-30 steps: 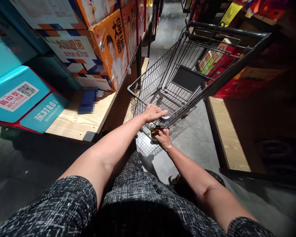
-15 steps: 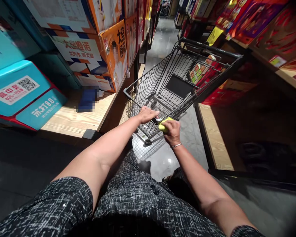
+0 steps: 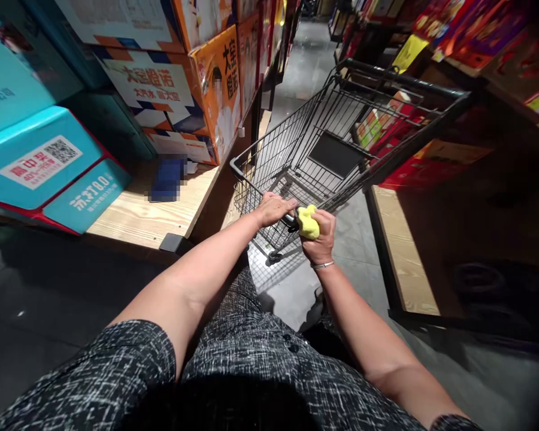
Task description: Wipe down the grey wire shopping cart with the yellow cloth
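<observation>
A black wire shopping cart [image 3: 336, 154] stands in front of me, its narrow front end nearest my body. My left hand [image 3: 273, 209] grips the top rim of that end, palm down. Bunched in my right hand [image 3: 323, 238] is a yellow cloth [image 3: 309, 222], held at the front right corner of the rim. The fingers of this hand are curled around the cloth. Whether the cloth touches the rim just now, I cannot tell. The lower part of the cart's basket shows bare wire mesh.
On the left, orange and white cartons [image 3: 161, 90] and turquoise boxes [image 3: 40, 161] sit on a wooden shelf [image 3: 130, 215] with a blurred blue item [image 3: 167, 178]. A low wooden shelf edge [image 3: 404, 251] and red packages [image 3: 424, 170] flank the right. The grey aisle floor [image 3: 312, 54] runs ahead.
My right hand and the yellow cloth have shifted slightly right and turned, and more of the cloth shows. The left hand keeps its place on the rim. The whole view has moved slightly.
</observation>
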{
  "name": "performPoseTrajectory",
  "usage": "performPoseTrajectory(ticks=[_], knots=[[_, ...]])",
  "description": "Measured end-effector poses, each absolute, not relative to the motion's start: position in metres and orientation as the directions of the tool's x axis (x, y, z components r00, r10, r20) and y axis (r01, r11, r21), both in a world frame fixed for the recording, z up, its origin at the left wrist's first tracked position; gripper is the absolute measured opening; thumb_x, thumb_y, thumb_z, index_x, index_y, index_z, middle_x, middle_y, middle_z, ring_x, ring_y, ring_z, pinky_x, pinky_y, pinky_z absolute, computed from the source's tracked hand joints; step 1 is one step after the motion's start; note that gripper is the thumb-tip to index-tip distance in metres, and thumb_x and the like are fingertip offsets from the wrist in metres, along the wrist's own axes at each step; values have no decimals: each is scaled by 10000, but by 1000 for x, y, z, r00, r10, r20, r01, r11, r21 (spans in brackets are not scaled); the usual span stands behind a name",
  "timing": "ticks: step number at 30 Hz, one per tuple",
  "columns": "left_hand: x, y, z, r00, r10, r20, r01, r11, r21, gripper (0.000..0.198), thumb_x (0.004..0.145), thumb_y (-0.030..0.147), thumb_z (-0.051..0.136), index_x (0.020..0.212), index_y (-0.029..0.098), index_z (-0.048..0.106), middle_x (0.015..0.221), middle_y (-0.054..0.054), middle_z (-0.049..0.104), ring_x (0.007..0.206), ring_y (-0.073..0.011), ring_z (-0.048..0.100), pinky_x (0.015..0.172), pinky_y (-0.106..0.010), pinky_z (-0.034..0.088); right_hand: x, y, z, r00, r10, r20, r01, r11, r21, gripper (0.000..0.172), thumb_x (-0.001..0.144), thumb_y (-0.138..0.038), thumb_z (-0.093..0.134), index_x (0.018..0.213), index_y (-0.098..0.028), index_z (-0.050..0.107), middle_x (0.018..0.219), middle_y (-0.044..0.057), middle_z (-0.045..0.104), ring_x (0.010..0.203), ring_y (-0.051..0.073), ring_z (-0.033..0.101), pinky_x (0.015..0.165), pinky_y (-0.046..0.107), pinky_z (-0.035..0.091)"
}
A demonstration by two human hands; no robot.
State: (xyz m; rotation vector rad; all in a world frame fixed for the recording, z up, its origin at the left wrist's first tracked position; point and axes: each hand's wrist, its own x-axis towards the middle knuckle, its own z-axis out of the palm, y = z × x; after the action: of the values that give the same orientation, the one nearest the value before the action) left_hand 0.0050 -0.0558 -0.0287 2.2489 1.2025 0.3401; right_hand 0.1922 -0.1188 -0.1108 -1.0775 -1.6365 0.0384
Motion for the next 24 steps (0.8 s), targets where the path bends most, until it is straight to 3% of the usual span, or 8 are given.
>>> performPoseTrajectory(ticks=[5, 9, 12, 14, 17, 20, 24], knots=[[6, -56, -33, 589, 808, -2, 667, -485, 566, 639, 1094, 418, 206, 953, 246, 805, 1087, 29, 787, 1115, -167, 604, 1092, -385, 194, 184, -128, -129, 166, 596, 786, 615, 561, -555, 443, 773, -196, 688, 1176, -277, 522, 1193, 79, 490, 1108, 240, 556, 962, 456, 508], [2, -55, -35, 592, 806, 10, 660, -491, 569, 614, 1093, 407, 226, 961, 253, 805, 1086, 37, 788, 1064, -161, 600, 1085, -394, 198, 176, -136, -158, 206, 720, 662, 576, 458, -677, 404, 747, -214, 644, 1131, -261, 526, 1179, 81, 485, 1107, 246, 541, 981, 475, 493], [0, -56, -35, 592, 806, 20, 654, -495, 572, 587, 1089, 402, 254, 946, 248, 803, 1070, 32, 787, 1044, -163, 596, 1082, -400, 203, 170, -145, -196, 188, 866, 464, 547, 300, -781, 353, 705, -201, 592, 1052, -242, 547, 1131, 77, 489, 1103, 245, 515, 1009, 483, 465], [0, -57, -34, 593, 805, 25, 653, -498, 571, 566, 1085, 403, 280, 937, 246, 803, 1045, 26, 784, 1033, -166, 594, 1081, -402, 202, 165, -148, -219, 260, 931, 257, 488, 103, -867, 354, 639, -181, 591, 985, -230, 532, 1080, 67, 497, 1095, 244, 505, 1037, 480, 439], [1, -57, -35, 594, 804, 30, 659, -508, 555, 547, 1081, 427, 304, 931, 252, 800, 1002, 24, 776, 1025, -175, 591, 1085, -405, 198, 157, -146, -241, 449, 883, -137, 177, -238, -955, 440, 528, -150, 636, 933, -238, 489, 1012, 23, 522, 1062, 218, 520, 1025, 405, 444], [1, -57, -35, 598, 801, 40, 659, -519, 545, 542, 1081, 443, 311, 922, 250, 792, 982, 24, 770, 1019, -178, 593, 1088, -407, 203, 148, -141, -247, 471, 796, -381, -98, -382, -919, 495, 486, -163, 686, 906, -260, 442, 859, -44, 540, 856, 172, 565, 825, 326, 515], [0, -57, -36, 608, 792, 56, 648, -536, 541, 521, 1079, 428, 327, 926, 238, 788, 962, 15, 771, 1017, -175, 606, 1087, -409, 215, 140, -137, -239, 389, 787, -478, -244, -413, -878, 405, 529, -224, 686, 799, -268, 388, 648, -93, 512, 586, 136, 536, 550, 278, 499]])
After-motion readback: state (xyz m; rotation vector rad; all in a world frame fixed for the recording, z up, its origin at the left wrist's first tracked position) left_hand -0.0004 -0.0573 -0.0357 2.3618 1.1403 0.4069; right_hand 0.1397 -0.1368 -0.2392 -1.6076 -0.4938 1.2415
